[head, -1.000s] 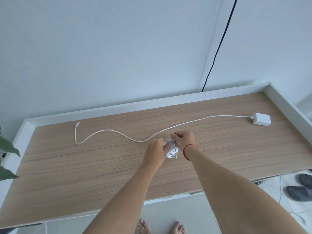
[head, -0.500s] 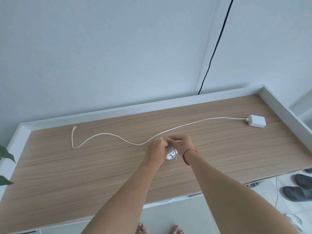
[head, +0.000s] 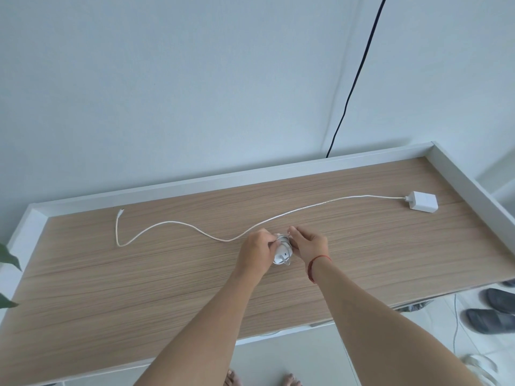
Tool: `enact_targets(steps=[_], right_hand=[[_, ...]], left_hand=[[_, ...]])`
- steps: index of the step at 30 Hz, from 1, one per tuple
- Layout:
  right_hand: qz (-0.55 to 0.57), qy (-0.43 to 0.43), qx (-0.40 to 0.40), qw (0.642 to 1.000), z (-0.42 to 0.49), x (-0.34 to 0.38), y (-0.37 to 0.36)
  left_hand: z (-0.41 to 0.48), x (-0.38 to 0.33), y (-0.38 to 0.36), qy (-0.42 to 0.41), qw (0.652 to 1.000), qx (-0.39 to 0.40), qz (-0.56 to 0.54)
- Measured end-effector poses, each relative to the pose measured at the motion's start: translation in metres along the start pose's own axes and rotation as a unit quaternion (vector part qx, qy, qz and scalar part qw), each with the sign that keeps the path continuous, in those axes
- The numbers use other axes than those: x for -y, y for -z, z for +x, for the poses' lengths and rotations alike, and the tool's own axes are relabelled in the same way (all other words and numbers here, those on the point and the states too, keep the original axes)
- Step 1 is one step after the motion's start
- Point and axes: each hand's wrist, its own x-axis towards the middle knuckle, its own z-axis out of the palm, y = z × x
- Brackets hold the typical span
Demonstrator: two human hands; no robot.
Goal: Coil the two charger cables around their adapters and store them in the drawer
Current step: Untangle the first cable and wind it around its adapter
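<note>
Left hand grips coiled adapter. Right hand, before curled over it, now flatter; grip unclear. First coil looks nearly finished. Second cable, beyond hands, untouched.

Both forearms cross the near edge of the desk. The left hand curls round the coiled adapter; the right hand pinches its other side, fingers lightly bent.

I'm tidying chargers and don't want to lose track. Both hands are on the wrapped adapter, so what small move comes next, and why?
Probably tuck in the loose bit. The left hand grips the wrapped adapter, the right hand touches its coil, and a small loop sticks out on the near side. The second adapter lies apart, its cable uncoiled.
</note>
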Motion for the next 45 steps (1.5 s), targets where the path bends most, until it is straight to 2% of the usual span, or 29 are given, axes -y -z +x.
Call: enact_targets(steps=[6, 13, 17, 19, 21, 24, 29, 31, 33, 35, 38, 42, 45], right_hand=[[0.003, -0.012, -0.016, 1.0, 0.002, 0.003, -0.003], [-0.172, 0.028, 0.018, 0.984, 0.01, 0.016, -0.007], [-0.19, 0.016, 0.004, 0.982, 0.017, 0.015, -0.01], [-0.19, 0.004, -0.006, 0.982, 0.02, 0.014, -0.011], [-0.191, 0.002, -0.025, 0.981, 0.021, 0.015, -0.012], [-0.191, -0.007, -0.048, 0.98, 0.022, 0.016, -0.012], [-0.196, -0.027, -0.07, 0.978, 0.024, 0.016, -0.009], [-0.188, -0.038, -0.08, 0.978, 0.019, 0.029, -0.007], [-0.165, -0.06, -0.059, 0.983, 0.015, 0.041, -0.005], [-0.169, -0.073, -0.046, 0.982, 0.014, 0.047, -0.004], [-0.188, -0.09, -0.046, 0.977, 0.01, 0.049, -0.007], [-0.203, -0.103, -0.051, 0.972, 0.008, 0.042, -0.007], [-0.198, -0.109, -0.066, 0.972, 0.007, 0.039, -0.008]], left_hand=[[0.002, -0.001, 0.001, 0.007, 1.0, 0.008, 0.002], [0.002, -0.003, 0.006, -0.058, 0.998, -0.017, 0.028], [0.002, 0.0, 0.008, -0.15, 0.978, 0.025, 0.146], [-0.002, 0.001, 0.01, -0.171, 0.964, 0.054, 0.197], [-0.007, 0.0, 0.011, -0.173, 0.957, 0.09, 0.215], [-0.011, 0.003, 0.005, -0.126, 0.958, 0.122, 0.227], [-0.004, -0.004, -0.006, -0.123, 0.971, 0.052, 0.199], [0.005, -0.01, 0.008, -0.076, 0.986, 0.08, 0.122], [0.014, -0.009, 0.023, 0.041, 0.987, 0.155, -0.015], [0.018, -0.003, 0.032, 0.147, 0.955, 0.229, -0.12], [0.016, 0.006, 0.03, 0.254, 0.9, 0.272, -0.229], [0.012, 0.006, 0.029, 0.294, 0.87, 0.289, -0.271], [0.01, 0.006, 0.028, 0.299, 0.878, 0.278, -0.252]])
